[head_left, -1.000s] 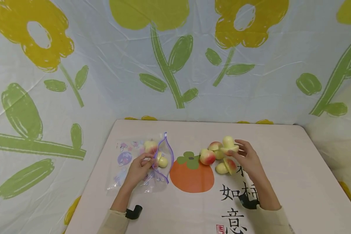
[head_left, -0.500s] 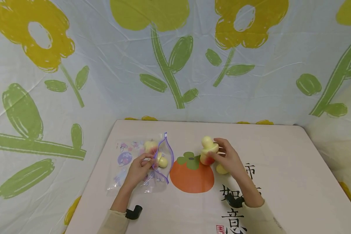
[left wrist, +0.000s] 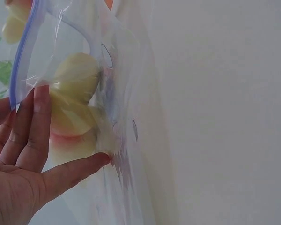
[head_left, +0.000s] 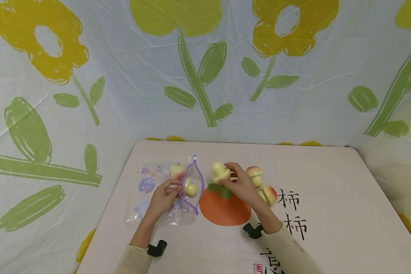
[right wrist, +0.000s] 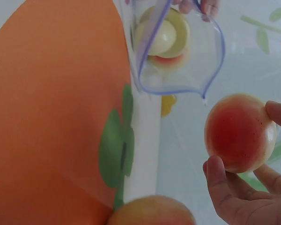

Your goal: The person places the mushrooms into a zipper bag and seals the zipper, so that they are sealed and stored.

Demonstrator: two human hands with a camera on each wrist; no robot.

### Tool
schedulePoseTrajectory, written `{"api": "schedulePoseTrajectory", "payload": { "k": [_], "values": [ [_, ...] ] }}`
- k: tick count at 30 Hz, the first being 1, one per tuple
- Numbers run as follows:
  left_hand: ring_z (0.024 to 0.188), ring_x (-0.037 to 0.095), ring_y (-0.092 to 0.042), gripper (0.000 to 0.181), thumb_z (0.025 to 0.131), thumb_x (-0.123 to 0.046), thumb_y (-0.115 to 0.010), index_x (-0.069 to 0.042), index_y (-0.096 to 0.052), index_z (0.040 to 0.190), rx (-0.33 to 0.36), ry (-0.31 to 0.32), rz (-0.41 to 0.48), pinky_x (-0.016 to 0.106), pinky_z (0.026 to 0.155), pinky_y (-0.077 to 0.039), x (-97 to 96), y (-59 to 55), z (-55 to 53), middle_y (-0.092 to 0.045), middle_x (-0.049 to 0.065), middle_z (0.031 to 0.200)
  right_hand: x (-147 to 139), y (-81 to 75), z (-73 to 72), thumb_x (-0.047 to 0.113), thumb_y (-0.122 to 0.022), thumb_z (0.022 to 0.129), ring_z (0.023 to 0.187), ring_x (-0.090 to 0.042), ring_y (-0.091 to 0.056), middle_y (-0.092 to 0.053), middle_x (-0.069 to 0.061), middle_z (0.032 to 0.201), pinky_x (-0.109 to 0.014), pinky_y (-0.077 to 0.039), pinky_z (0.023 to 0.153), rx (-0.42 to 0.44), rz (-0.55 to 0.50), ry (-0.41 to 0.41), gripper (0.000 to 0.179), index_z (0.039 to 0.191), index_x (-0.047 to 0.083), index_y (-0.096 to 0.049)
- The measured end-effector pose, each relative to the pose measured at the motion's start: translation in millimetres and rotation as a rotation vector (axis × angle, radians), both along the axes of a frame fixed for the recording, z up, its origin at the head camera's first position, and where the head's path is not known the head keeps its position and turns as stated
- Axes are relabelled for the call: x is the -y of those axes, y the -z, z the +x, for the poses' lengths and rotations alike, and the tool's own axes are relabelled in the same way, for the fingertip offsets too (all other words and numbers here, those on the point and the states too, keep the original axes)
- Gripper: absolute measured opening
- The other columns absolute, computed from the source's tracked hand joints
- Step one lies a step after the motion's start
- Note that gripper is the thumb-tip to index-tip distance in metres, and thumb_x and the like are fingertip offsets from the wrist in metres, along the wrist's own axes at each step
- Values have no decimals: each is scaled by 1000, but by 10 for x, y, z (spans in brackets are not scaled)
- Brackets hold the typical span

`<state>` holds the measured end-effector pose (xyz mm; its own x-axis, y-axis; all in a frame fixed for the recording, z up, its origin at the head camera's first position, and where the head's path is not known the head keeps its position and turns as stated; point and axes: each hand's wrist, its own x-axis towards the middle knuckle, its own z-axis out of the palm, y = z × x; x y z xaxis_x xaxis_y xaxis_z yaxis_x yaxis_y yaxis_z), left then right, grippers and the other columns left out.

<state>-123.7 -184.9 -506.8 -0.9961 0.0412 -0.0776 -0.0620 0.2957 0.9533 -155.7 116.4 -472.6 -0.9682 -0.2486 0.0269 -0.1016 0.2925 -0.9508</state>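
Observation:
In the head view, a clear zip bag [head_left: 146, 205] with purple prints lies on the left, its mouth gaping to the right. My left hand [head_left: 163, 196] pinches the bag near its purple zip edge, and the fingertips [left wrist: 41, 101] show at that edge in the left wrist view. Inside the bag are toy mushrooms, one with a pale stem [head_left: 191, 189] near the mouth. My right hand [head_left: 240, 183] grips another toy mushroom [head_left: 220, 172], stem up, a short way right of the mouth. Its rounded red cap [right wrist: 240, 133] faces the right wrist camera.
More toy mushrooms, one with a red-yellow cap [head_left: 254, 171] and one lying tilted [head_left: 270, 195], sit right of my right hand. Another cap [right wrist: 152, 212] shows low in the right wrist view. The pale tablecloth [head_left: 335, 198] bears an orange persimmon print [head_left: 224, 209] and black characters.
My right hand has carried the toy mushroom leftward from the group on the right to near the bag's mouth. The left hand and the bag have stayed put.

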Motion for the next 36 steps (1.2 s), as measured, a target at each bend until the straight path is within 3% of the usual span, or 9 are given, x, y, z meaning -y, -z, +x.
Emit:
{"api": "schedulePoseTrajectory", "payload": {
  "k": [7, 12, 18, 26, 31, 36],
  "values": [
    [75, 25, -73, 11, 99, -18, -66, -13, -68, 108, -2, -2, -10, 21, 40, -32, -6, -13, -7, -75, 6, 84, 292, 176, -85, 21, -80, 87, 109, -31, -61, -53, -17, 140, -43, -53, 87, -20, 27, -53, 64, 141, 4, -48],
    [75, 28, -72, 11, 99, -17, -65, -13, -67, 108, 4, -2, -5, 21, 39, -32, -13, -24, -7, -75, 7, 83, 470, 305, -112, 20, -80, 87, 107, -31, -63, -57, -17, 135, -43, -53, 87, -18, 61, -75, 62, 139, 3, -50],
    [74, 31, -71, 12, 99, -18, -65, -11, -68, 109, -5, 4, 7, 21, 39, -32, -8, -15, -6, -75, 10, 84, 583, 358, -134, 17, -78, 88, 108, -35, -62, -57, -21, 133, -46, -53, 89, -61, 96, -106, 61, 138, -1, -49],
    [74, 37, -69, 12, 99, -16, -65, -11, -68, 109, -7, -9, -4, 21, 41, -35, -1, -8, -1, -75, 10, 82, 649, 384, -127, 13, -79, 87, 103, -35, -64, -60, -18, 127, -47, -53, 90, -71, 90, -51, 55, 133, 0, -54],
    [64, 41, -63, 12, 98, -17, -66, -13, -69, 109, -2, -18, -18, 21, 40, -35, 5, 2, 0, -74, 7, 78, 700, 423, -120, 12, -78, 88, 101, -32, -64, -59, -16, 119, -44, -54, 88, -105, 96, -13, 46, 127, 0, -58],
    [53, 28, -57, 14, 98, -20, -67, -12, -69, 109, 4, -25, -17, 22, 39, -35, 5, -3, 2, -74, 7, 78, 754, 451, -119, 6, -71, 91, 103, -35, -63, -57, -20, 116, -43, -55, 87, -133, 58, -37, 38, 125, -4, -57]
  ]
}}
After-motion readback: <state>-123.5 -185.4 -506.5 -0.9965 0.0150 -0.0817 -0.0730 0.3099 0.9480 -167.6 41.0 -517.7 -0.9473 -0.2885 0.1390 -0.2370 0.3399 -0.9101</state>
